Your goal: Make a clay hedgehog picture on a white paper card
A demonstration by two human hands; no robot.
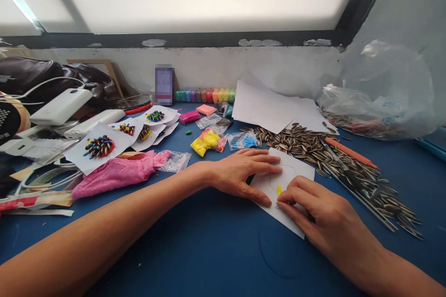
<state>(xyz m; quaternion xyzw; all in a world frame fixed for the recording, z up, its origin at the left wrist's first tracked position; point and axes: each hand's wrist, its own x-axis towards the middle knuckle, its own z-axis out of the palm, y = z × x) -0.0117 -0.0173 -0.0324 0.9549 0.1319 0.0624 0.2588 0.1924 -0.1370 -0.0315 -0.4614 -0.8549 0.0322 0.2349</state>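
A small white sheet of paper (296, 167) lies on the blue table, with a thin curved line drawn on it. My left hand (240, 174) rests on its left part, fingers spread and holding nothing. From the right, my right hand (320, 218) comes down over the sheet, thumb and forefinger pinched together at a small piece of yellow clay (279, 190). The clay touches the paper inside the drawn line; my fingertips partly hide it. Just beyond the sheet spreads a pile of striped sunflower seeds (296, 141).
An orange pen (351, 153) and a clear pen (339, 162) lie on the seeds. Opened clay packets (205, 141) sit beyond my left hand. Left are seed-decorated papers (118, 153), a pink cloth (114, 176) and cables. Behind stand clay blocks (205, 95), paper sheets (268, 106) and a plastic bag (383, 97).
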